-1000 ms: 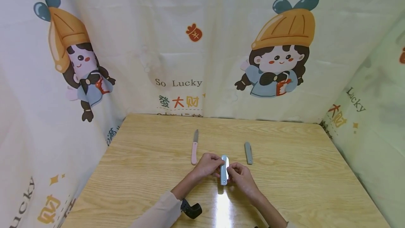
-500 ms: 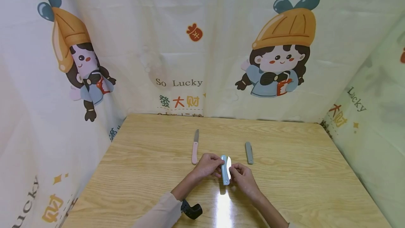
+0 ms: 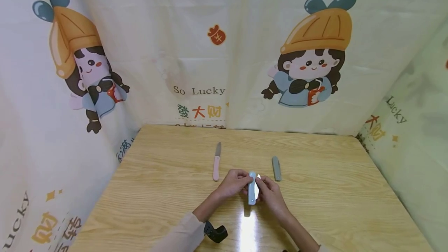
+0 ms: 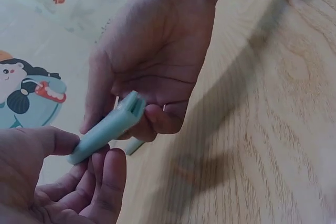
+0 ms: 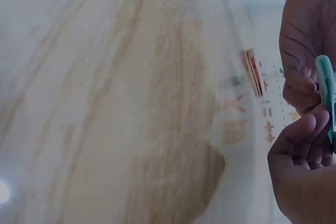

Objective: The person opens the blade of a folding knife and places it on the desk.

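Note:
Over the middle of the table, my left hand [image 3: 232, 184] pinches the handle of a light blue folding knife [image 3: 251, 193] between thumb and fingers. Its shiny blade [image 3: 257, 190] stands partly swung out along the handle's right side. My right hand [image 3: 272, 196] pinches this blade, hiding part of it. In the left wrist view the knife [image 4: 105, 132] spans the two hands, slot end toward the right hand [image 4: 157, 51]. Beyond the left hand lies a pink-handled knife [image 3: 216, 168], blade extended. A grey-green folding knife [image 3: 276, 168] lies folded beyond the right hand.
The wood-grain table [image 3: 168, 154] bears a bright light reflection below the hands. A printed curtain [image 3: 245, 61] hangs behind and at both sides. A black wrist-worn device [image 3: 216, 233] sits by the left sleeve [image 3: 183, 232].
The blade has turned out from the handle, the gap between them widening. Both hands have shifted slightly right with the knife. The other two knives lie as before.

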